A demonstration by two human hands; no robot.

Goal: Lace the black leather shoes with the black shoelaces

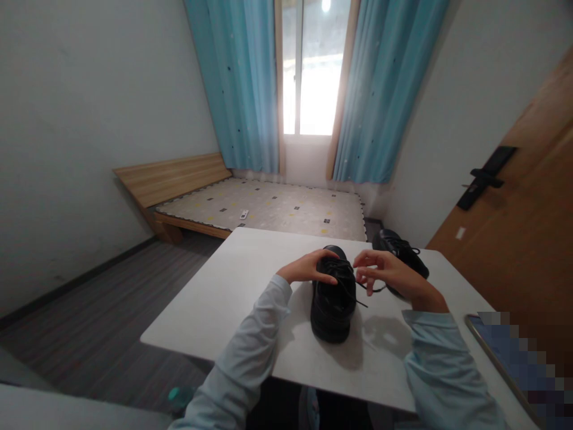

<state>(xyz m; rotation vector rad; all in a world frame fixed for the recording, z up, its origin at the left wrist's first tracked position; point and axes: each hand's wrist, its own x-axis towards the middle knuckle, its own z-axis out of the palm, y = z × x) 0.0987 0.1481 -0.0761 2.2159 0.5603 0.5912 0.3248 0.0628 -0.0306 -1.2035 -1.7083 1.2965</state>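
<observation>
A black lace-up shoe [331, 316] rests upright on the white table, its heel toward me and its toe toward the window. My left hand [308, 267] grips the shoe's upper from the left, thumb and fingers on either side of the laced part. Just right of the shoe is my right hand [380, 270], fingers loosely bent and apart. Black shoelace [360, 303] ends trail from the shoe near those fingertips; I see none clearly pinched. Beyond my right hand, a second black shoe [405, 254] sits at the table's far right, partly hidden by the hand.
The white table [215, 292] stands before me. A phone [496, 358] lies at its right edge, partly pixelated. Past the table is a bed [277, 206] with a small white remote-like object [244, 214] on it. A wooden door [514, 239] is at right, blue curtains [246, 89] behind.
</observation>
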